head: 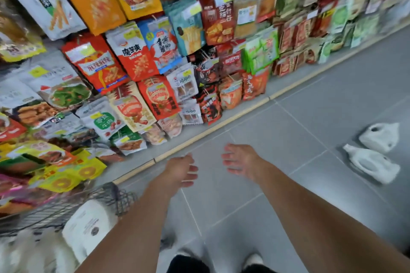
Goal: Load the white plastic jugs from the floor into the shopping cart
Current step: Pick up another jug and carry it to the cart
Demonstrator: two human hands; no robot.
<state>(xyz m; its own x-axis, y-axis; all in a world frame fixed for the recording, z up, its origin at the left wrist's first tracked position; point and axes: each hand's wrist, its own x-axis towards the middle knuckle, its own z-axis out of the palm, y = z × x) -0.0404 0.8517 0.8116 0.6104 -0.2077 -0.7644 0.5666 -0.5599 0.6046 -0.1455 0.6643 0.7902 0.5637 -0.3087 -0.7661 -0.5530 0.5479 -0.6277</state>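
The left hand and right hand hang empty, fingers loose. The near jug and far jug lie sideways on the floor, well off right, closer to the right hand. The near jug's neck points toward it. The cart stands left.

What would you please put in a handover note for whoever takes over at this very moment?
Left hand: open, empty, out over the floor beside the cart.
Right hand: open, empty, also out over the floor.
Done: one loaded jug shows in the cart at the lower left; blur hides whether there are more.
Left: the nearer jug and the farther jug lie close together on the floor to the right, untouched. Both probably go into the cart next.
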